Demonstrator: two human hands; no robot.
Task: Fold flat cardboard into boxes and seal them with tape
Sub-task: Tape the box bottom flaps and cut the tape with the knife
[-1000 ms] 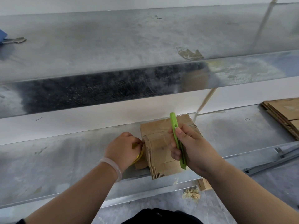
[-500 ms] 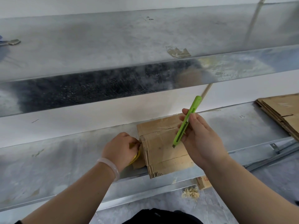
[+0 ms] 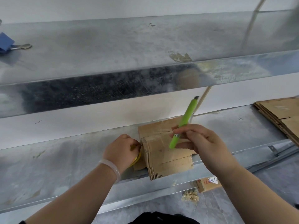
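Observation:
A small folded cardboard box (image 3: 166, 152) lies on the lower metal shelf (image 3: 64, 159), glossy tape across its top. My left hand (image 3: 121, 151) presses against the box's left side, fingers closed on a yellow tape roll (image 3: 136, 159) that is mostly hidden under the hand. My right hand (image 3: 202, 143) hovers over the box's right part and pinches a green utility knife (image 3: 184, 122) held upright, its blade tip pointing up and away from the box.
A stack of flat cardboard (image 3: 281, 113) lies at the right end of the shelf. A blue object with a metal handle (image 3: 9, 44) rests on the upper shelf at far left. Cardboard scraps (image 3: 205, 183) lie on the floor below.
My right hand has swung the green knife from lying along the box top to standing upright with the blade up. My left hand has stayed at the box's left side.

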